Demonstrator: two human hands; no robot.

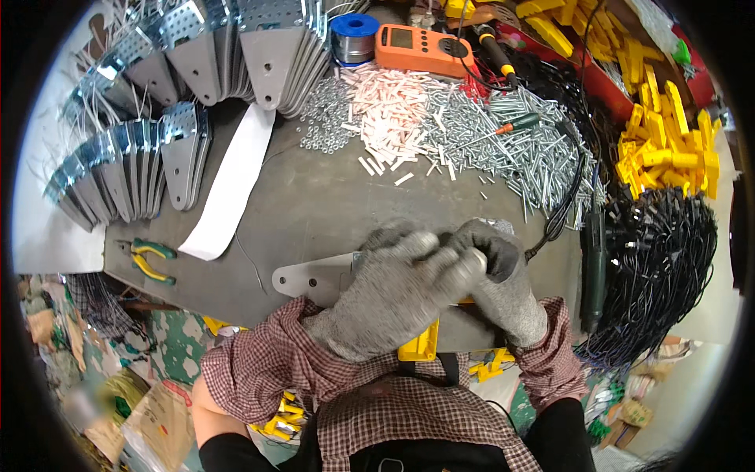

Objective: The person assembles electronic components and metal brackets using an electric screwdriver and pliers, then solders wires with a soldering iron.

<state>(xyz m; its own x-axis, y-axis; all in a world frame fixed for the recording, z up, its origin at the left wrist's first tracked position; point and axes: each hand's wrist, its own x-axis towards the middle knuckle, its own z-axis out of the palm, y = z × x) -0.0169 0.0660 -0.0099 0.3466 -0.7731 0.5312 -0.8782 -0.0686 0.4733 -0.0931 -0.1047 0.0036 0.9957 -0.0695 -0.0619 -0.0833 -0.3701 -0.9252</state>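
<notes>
Both my hands wear grey gloves and meet close together over the near edge of the table. My left hand (401, 291) is slightly blurred, its fingers bent and pressed together; what they hold, if anything, is hidden. Beside it, my right hand (503, 275) has its fingers curled in, and its grip cannot be seen into. A grey metal bracket (295, 278) with round holes lies flat, its rounded end showing left of my left hand and the rest covered. Below that hand, a yellow plastic part (421, 346) sticks out at the table's edge.
Piles of screws (527, 157), pale small tubes (389, 110) and nuts (322, 118) lie farther back. Stacked metal brackets (267, 63) stand back left, near pliers (149, 259) and a white strip (228, 189). Black cables (661, 267) and yellow parts (668, 141) crowd the right; an orange multimeter (425, 49) sits behind.
</notes>
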